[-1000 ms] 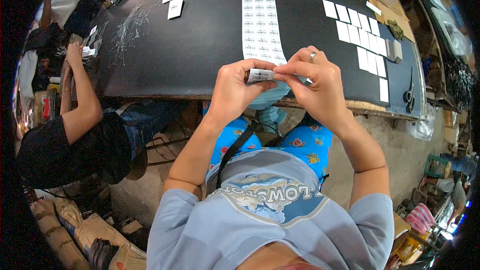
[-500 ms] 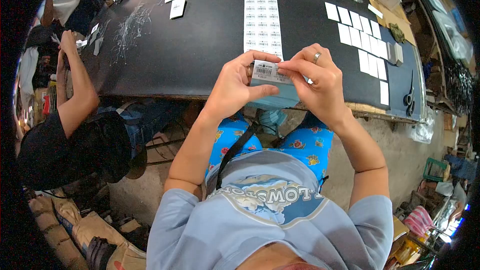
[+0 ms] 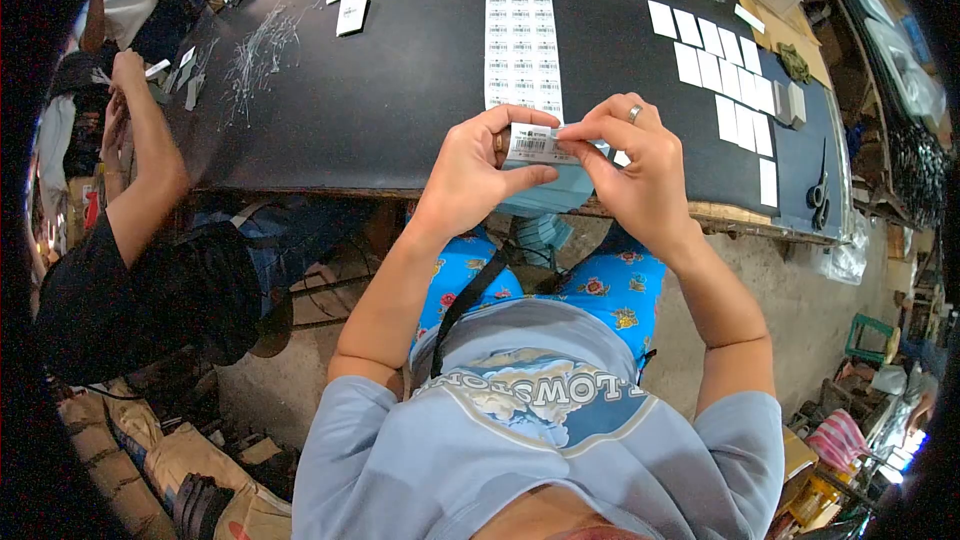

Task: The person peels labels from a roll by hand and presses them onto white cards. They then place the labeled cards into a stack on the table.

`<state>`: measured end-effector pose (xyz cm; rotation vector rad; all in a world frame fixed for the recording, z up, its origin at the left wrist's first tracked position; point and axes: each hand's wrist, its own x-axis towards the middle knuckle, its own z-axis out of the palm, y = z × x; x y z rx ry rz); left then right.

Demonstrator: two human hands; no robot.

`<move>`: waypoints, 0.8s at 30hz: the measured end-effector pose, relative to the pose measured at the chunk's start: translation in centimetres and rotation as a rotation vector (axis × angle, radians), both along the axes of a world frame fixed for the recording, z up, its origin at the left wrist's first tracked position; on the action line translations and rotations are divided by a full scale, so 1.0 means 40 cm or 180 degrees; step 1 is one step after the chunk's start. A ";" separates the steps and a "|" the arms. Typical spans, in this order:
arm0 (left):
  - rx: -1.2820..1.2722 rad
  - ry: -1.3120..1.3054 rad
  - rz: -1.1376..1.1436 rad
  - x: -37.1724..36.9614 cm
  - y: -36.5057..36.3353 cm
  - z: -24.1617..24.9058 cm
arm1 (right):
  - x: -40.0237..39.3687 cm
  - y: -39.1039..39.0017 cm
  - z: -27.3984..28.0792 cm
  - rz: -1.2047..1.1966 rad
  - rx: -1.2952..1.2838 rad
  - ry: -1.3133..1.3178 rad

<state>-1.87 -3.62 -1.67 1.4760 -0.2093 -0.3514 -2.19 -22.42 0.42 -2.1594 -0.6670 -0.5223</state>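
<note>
Head view: a barcode label (image 3: 530, 143) is pinched between the left hand (image 3: 472, 175) and right hand (image 3: 640, 175), above a light blue card (image 3: 548, 190) at the edge of the black surface (image 3: 400, 90). Skewed or creased placement is judged likely if 1 fingertip slips.

A workshop: black worktable (image 3: 380, 90), barcode label sheets (image 3: 520, 30), scissors (image 3: 820, 185).
</note>
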 end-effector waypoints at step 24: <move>-0.0277 -0.0127 0.0145 -0.002 -0.002 -0.010 | 0.006 0.008 -0.003 -0.0032 -0.0374 -0.0071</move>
